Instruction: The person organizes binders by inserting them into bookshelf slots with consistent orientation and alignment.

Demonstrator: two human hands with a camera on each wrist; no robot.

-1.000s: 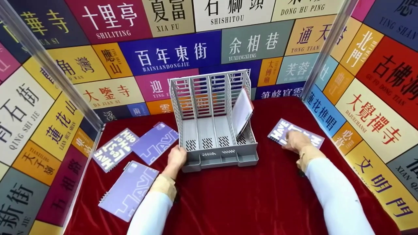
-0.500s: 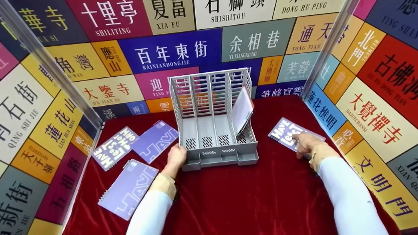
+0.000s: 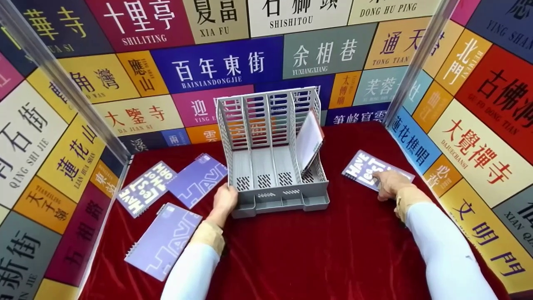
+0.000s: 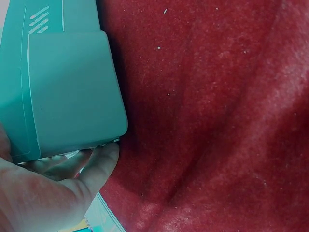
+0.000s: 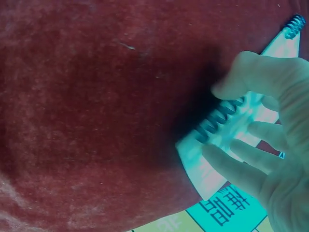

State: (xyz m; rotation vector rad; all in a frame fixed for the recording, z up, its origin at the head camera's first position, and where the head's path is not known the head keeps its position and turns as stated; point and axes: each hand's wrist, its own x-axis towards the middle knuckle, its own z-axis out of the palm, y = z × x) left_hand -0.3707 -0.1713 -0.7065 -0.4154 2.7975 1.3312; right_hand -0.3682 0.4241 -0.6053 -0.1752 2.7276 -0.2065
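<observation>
A grey desktop file rack (image 3: 262, 166) with upright dividers stands in mid-table. My left hand (image 3: 225, 202) grips its front left corner; in the left wrist view, fingers (image 4: 102, 162) lie along the side of the rack (image 4: 77, 92). At the right, a spiral notebook (image 3: 361, 166) with white lettering on a purple cover lies flat. My right hand (image 3: 392, 184) is over its near part, index finger reaching onto the cover. The right wrist view shows those fingers spread above the notebook (image 5: 198, 169), the thumb apart near the spiral binding. Whether the thumb touches it I cannot tell.
A notebook (image 3: 310, 143) leans in the rack's rightmost compartment. Left of the rack lie a white-lettered notebook (image 3: 145, 189) and two purple notebooks (image 3: 198, 181), one nearer my left sleeve. Printed panels (image 3: 220, 68) wall in the red cloth (image 3: 316, 254) on three sides.
My right hand has slid right and slightly nearer along the notebook, showing more of its lettering, then stays about there. The left hand and rack hold still.
</observation>
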